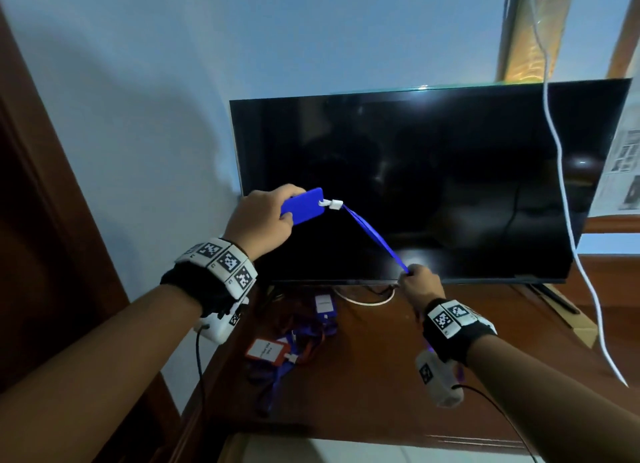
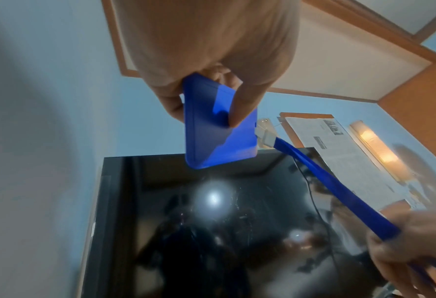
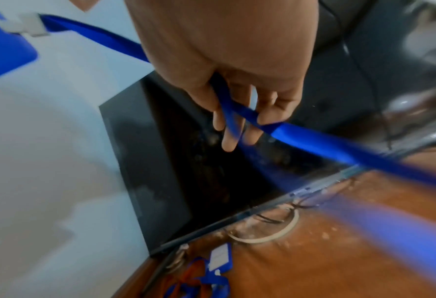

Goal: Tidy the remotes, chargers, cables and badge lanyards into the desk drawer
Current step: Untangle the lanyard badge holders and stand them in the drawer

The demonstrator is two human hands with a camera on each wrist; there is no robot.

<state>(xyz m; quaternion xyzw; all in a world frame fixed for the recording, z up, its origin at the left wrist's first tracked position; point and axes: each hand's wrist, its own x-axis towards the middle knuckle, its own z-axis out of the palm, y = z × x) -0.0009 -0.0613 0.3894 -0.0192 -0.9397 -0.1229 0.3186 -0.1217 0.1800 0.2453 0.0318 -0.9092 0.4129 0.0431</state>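
My left hand [image 1: 263, 220] is raised in front of the TV and grips a blue badge holder [image 1: 303, 205] [image 2: 219, 137]. A white clip [image 1: 333, 204] joins the holder to its blue lanyard strap [image 1: 375, 239] [image 2: 344, 193], which runs taut down to the right. My right hand [image 1: 420, 282] [image 3: 237, 113] pinches the strap's lower part [image 3: 314, 141], with the rest trailing past the wrist. On the wooden desk [image 1: 381, 376] below lies a heap of badges: an orange holder [image 1: 266, 352], a blue holder [image 1: 325, 307] [image 3: 219, 256] and tangled blue and orange straps [image 1: 304, 338]. No drawer shows.
A dark flat TV [image 1: 433, 185] stands on the desk against the blue wall. A white cable [image 1: 568, 220] hangs down at the right. A pale cable loop [image 1: 367, 301] and dark cords lie under the TV. Newspaper [image 1: 620, 172] sits at the far right; a wooden door frame [image 1: 52, 220] at the left.
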